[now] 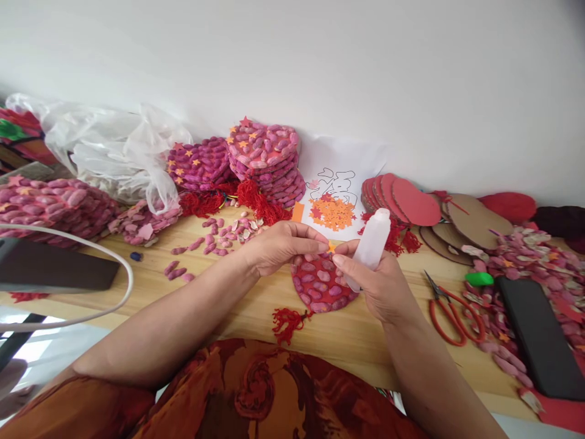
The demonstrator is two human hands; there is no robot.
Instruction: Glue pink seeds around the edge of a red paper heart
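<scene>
Wooden table (260, 308), outlined character (343, 183) on paper (368, 160), fingers (311, 246) pinching star (331, 246)

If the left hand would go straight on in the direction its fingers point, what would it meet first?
Beyond the star at its fingertips, the left hand would probably meet the right hand first, at its thumb or finger; exact depth is unclear.

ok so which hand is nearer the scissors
Right. The right hand, holding a white bottle, is a short way left of the scissors; the left hand, pinching a small orange star, is farther left, past the right hand.
</scene>
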